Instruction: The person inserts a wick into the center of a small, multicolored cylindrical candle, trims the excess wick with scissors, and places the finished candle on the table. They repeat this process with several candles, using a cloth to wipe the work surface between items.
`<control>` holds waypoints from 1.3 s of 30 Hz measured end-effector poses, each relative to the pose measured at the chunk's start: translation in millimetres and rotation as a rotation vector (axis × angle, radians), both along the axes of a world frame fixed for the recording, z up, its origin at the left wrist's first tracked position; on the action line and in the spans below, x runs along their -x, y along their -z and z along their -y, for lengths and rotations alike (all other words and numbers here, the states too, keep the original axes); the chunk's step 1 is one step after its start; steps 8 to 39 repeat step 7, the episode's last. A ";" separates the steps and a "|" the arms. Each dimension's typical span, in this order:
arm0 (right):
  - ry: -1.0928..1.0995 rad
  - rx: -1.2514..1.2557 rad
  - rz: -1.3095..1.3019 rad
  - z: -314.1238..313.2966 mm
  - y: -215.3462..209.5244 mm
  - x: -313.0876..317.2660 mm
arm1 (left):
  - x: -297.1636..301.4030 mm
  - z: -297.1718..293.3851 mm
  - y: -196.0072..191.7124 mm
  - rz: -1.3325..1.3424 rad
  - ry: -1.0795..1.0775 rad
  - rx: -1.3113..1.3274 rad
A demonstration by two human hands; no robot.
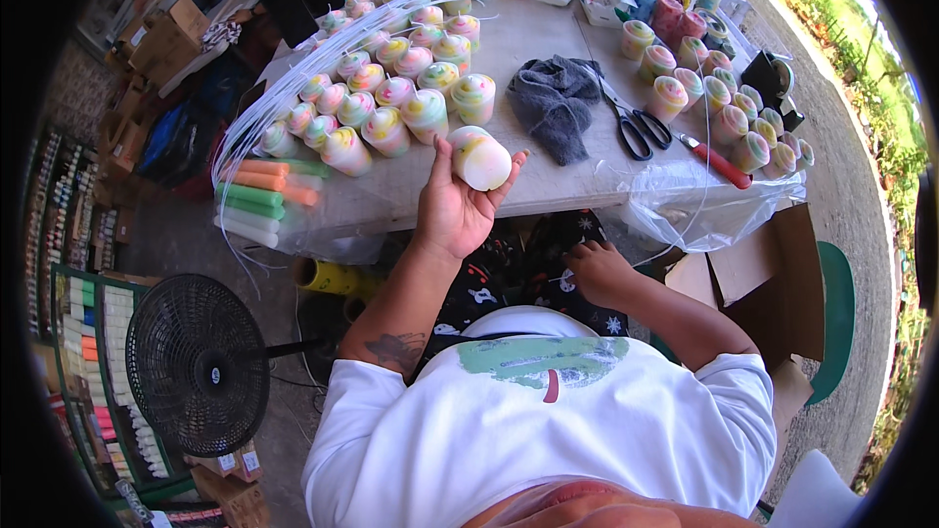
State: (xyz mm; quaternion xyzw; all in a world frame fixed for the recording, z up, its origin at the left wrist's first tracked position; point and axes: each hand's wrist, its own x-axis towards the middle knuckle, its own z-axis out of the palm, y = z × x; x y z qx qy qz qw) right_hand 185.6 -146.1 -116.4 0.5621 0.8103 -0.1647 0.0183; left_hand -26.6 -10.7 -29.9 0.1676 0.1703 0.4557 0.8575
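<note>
My left hand (458, 207) holds up a round pastel candle (481, 160) over the table's near edge, its pale flat end facing me. My right hand (599, 274) rests low by my thigh with its fingers curled; whatever may be in them is hidden. Rows of swirled multicoloured candles (394, 91) with short wicks stand on the table left of the held one. A bundle of long white wicks (286, 88) lies along them. Beyond my left hand sits a crumpled grey cloth (553, 103), beside black-handled scissors (641, 132) and a red-handled cutting tool (722, 162).
More swirled candles (729, 123) stand at the table's right. Orange, green and white sticks (256, 198) lie at its left. Clear plastic (685, 200) hangs over the front edge. A black fan (199, 365) stands at lower left; an open cardboard box (758, 269) is at my right.
</note>
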 end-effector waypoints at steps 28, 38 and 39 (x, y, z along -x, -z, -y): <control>0.151 0.045 0.012 6.7 36.4 -10.7 | -2.0 3.4 4.0 -0.003 -0.023 -0.019; 0.151 0.045 0.012 6.7 36.4 -10.7 | -2.0 3.4 4.0 -0.003 -0.023 -0.019; 0.151 0.045 0.012 6.7 36.4 -10.7 | -2.0 3.4 4.0 -0.003 -0.023 -0.019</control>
